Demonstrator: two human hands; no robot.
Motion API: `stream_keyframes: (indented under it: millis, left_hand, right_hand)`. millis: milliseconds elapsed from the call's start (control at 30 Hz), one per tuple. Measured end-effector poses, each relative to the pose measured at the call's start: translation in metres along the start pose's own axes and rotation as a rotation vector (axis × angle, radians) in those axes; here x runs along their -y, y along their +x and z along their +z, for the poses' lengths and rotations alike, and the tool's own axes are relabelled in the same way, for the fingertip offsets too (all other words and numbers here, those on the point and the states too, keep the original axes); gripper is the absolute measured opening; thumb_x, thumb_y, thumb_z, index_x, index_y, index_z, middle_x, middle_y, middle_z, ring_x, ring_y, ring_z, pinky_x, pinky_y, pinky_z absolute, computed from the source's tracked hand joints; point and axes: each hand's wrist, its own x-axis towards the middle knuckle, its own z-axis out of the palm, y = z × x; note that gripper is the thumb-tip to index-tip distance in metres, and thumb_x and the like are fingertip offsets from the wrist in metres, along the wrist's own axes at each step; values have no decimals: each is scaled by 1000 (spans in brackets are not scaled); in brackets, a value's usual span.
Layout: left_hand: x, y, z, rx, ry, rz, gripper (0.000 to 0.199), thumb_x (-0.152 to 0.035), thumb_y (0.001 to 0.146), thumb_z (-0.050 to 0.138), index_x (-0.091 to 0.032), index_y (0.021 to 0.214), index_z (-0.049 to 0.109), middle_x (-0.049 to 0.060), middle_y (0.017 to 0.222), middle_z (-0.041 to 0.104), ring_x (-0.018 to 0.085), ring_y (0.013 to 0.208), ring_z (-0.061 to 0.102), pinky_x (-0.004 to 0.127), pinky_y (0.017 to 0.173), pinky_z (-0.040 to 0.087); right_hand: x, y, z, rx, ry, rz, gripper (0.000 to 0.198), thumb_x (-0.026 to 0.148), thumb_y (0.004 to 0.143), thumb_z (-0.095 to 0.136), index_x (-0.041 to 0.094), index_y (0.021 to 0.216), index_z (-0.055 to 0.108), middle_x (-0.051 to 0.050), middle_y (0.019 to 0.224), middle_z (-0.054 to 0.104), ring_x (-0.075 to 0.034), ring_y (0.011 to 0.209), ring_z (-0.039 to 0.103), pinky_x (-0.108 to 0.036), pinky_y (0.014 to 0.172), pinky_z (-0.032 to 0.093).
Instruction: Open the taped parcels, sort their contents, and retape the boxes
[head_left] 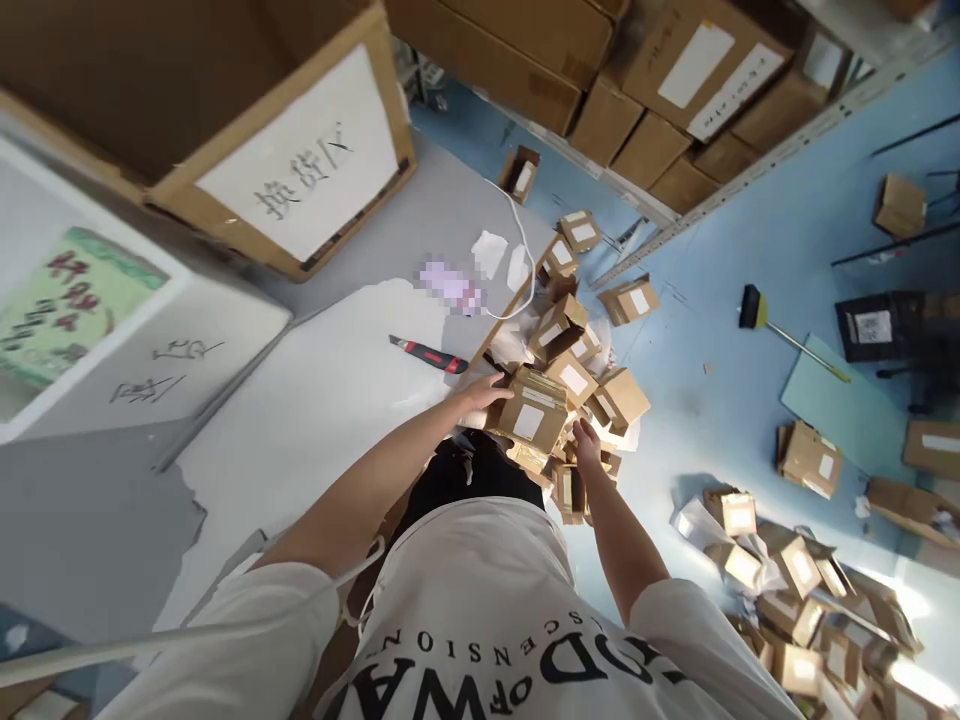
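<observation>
Beyond the table (337, 365)'s three-o'clock edge, we are facing a cardboard box (534, 405), probably light, stiff yet crushable. Our left hand (484, 393) is touching its nine-o'clock side, our right hand (587, 442) curling near three; we cannot tell whether fingers are gripping. Opposite sides are offering the safest hold.

Near the right edge of the worktop (322, 400), a lilac thing (450, 287) is pixelated past naming. The large carton (262, 117) runs out of view top left. By the left hand (484, 392), a box (534, 408) has a label (528, 422) too small to read and hides part of the pile (574, 378) under it. The view's bottom edge cuts the lettering (390, 695) on the shirt (480, 570).
</observation>
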Motion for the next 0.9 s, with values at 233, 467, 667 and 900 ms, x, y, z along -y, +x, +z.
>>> stream_keyframes:
  millis: [233, 467, 667, 900]
  left_hand:
    - [14, -108, -73, -391, -274, 165, 80, -55, 61, 74, -17, 130, 58, 16, 147, 45, 33, 140, 36, 45, 116, 28]
    - [52, -249, -88, -1087, -421, 275, 72, -59, 64, 71, -17, 122, 61, 16, 137, 56, 31, 134, 45, 46, 114, 32]
    - [105, -334, -37, -1637, -602, 297, 66, -52, 65, 73, -16, 119, 61, 17, 138, 55, 31, 134, 45, 46, 115, 32]
    - [150, -357, 58, -1985, -951, 175, 62, -49, 60, 79, -16, 110, 64, 16, 127, 62, 33, 127, 52, 51, 113, 33]
  right_hand:
    - [50, -10, 112, 308, -83, -346, 64, 50, 68, 70, 19, 123, 57, -14, 137, 55, -28, 128, 51, -47, 105, 44]
    - [105, -74, 223, 757, -181, -615, 73, 51, 74, 65, 20, 136, 45, -16, 146, 45, -25, 135, 45, -45, 113, 36]
    - [103, -129, 288, 1073, -302, -666, 71, 51, 77, 64, 18, 138, 46, -16, 147, 44, -24, 135, 45, -44, 112, 36]
    - [57, -176, 334, 1337, -597, -657, 68, 52, 75, 66, 17, 130, 51, -18, 139, 52, -25, 123, 56, -49, 107, 40]
